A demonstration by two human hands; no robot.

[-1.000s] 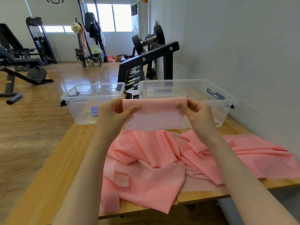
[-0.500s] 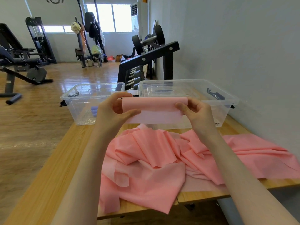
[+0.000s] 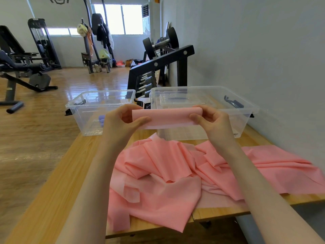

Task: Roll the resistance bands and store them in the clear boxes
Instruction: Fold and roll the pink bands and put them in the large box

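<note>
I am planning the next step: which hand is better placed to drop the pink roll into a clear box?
Probably the right hand. It grips the roll directly before the right box. The left hand holds the other end, between both boxes.

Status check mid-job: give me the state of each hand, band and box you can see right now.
left hand: pinching the roll's left end
right hand: pinching the roll's right end
pink band roll: nearly rolled, held above the table
loose pink bands: unrolled, heaped on the table
left clear box: open, purple rolls inside
right clear box: open, a clear lid lies inside
</note>
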